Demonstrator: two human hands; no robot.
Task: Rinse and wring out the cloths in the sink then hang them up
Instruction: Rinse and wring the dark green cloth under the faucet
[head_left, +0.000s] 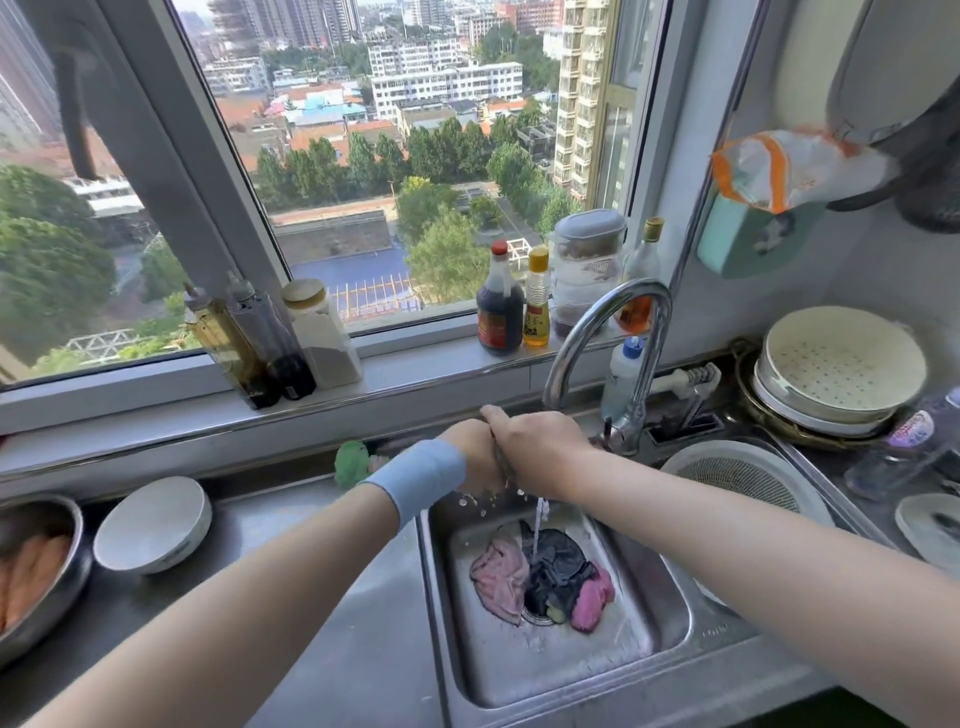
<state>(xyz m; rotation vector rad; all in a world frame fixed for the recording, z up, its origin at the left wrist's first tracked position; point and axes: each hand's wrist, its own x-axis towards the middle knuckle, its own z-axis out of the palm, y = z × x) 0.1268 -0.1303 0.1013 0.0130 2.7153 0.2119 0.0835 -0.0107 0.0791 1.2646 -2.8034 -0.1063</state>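
Observation:
Above the steel sink, my left hand and my right hand are pressed together around a small dark cloth, mostly hidden between them. Water drips and runs from it into the sink. On the sink floor lie a pale pink cloth, a dark grey cloth and a bright pink cloth, bunched around the drain. The curved tap arches just behind and right of my hands. My left wrist wears a light blue band.
A green cloth lies at the back of the counter left of my hands. A white bowl and a metal bowl sit on the left counter. Bottles line the windowsill. Strainers and basins crowd the right side.

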